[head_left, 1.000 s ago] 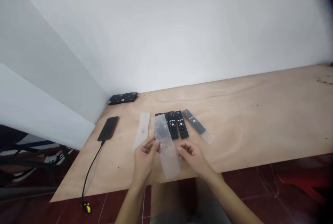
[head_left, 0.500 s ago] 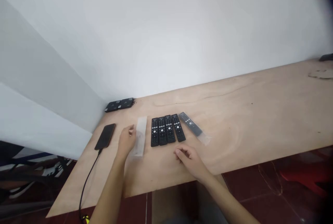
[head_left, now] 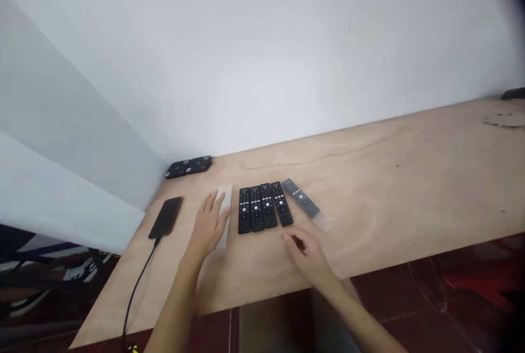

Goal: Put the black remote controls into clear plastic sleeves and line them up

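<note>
My left hand point(head_left: 209, 223) is open, its fingers spread over a stack of clear plastic sleeves point(head_left: 223, 197); whether it touches them I cannot tell. Several black remote controls point(head_left: 256, 208) lie side by side just right of the sleeves, buttons up. The rightmost remote control point(head_left: 281, 203) in that row is slightly tilted. Beyond it, a remote control in a clear plastic sleeve point(head_left: 302, 198) lies at a slant. My right hand point(head_left: 305, 252) hovers or rests below the row's right end, fingers curled in with nothing visible in them.
A smartphone point(head_left: 165, 218) with a black cable point(head_left: 141, 275) lies on the left of the wooden table point(head_left: 394, 205). Two flat black boxes point(head_left: 188, 166) sit by the wall. A person's shoe point(head_left: 82, 271) shows at lower left, something red point(head_left: 479, 284) at lower right.
My left hand has opened from a curled shape and moved right, over the plastic sleeves. My right hand has shifted slightly to the right, still curled. The remote controls lie as before.
</note>
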`<control>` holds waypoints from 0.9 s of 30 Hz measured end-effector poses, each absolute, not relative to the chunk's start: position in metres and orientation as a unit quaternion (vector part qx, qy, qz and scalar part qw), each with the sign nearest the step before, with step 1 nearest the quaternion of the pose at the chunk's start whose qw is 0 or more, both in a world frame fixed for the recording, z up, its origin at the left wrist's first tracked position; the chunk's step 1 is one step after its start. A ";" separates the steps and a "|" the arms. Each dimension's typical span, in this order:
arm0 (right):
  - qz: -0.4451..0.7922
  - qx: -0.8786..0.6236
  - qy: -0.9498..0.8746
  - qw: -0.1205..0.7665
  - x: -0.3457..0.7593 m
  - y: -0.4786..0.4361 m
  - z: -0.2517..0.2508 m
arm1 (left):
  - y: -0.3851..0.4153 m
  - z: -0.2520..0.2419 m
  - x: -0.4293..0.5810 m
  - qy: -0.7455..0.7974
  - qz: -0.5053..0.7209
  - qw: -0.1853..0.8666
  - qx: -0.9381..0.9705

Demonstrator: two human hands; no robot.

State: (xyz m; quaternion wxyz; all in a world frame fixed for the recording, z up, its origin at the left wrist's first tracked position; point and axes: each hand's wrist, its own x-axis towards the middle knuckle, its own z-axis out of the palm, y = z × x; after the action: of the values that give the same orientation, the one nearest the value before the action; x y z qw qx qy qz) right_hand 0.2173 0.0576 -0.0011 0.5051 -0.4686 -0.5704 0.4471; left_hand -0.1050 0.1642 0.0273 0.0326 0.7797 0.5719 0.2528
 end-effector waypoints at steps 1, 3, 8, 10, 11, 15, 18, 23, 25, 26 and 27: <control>0.396 -0.485 -0.589 0.511 0.223 0.062 0.000 | 0.152 0.032 -0.099 0.560 0.271 0.013 0.783; 0.252 -0.527 -0.638 0.503 0.237 0.077 0.001 | 0.127 0.037 -0.081 0.533 0.306 -0.004 0.789; 0.108 -0.607 -0.685 0.389 0.276 0.112 -0.005 | 0.081 0.026 -0.033 0.483 0.333 0.021 0.810; 0.125 -0.599 -0.693 0.381 0.297 0.112 -0.010 | 0.071 0.018 -0.021 0.475 0.336 0.030 0.813; 0.133 -0.594 -0.696 0.382 0.310 0.108 -0.013 | 0.066 0.014 -0.018 0.474 0.338 0.033 0.813; 0.195 -0.571 -0.697 0.388 0.379 0.070 -0.016 | 0.055 0.004 -0.011 0.453 0.344 0.045 0.821; 0.304 -0.541 -0.686 0.379 0.426 0.038 -0.011 | 0.050 0.004 -0.008 0.427 0.346 0.063 0.833; 0.390 -0.463 -0.705 0.370 0.414 0.018 0.000 | 0.042 0.007 0.010 0.349 0.329 0.102 0.872; 0.409 -0.418 -0.723 0.369 0.380 0.023 0.003 | 0.040 0.008 0.017 0.331 0.307 0.121 0.884; 0.412 -0.401 -0.730 0.368 0.361 0.026 0.003 | 0.038 0.008 0.019 0.333 0.290 0.133 0.887; 0.413 -0.390 -0.738 0.364 0.342 0.030 0.004 | 0.038 0.008 0.020 0.343 0.272 0.146 0.887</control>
State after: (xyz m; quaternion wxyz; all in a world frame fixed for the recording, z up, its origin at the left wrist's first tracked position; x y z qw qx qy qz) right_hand 0.3423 0.0297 0.0037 0.3639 -0.3896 -0.7382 0.4134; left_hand 0.0200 0.0375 0.0083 0.1457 0.8873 0.3426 0.2722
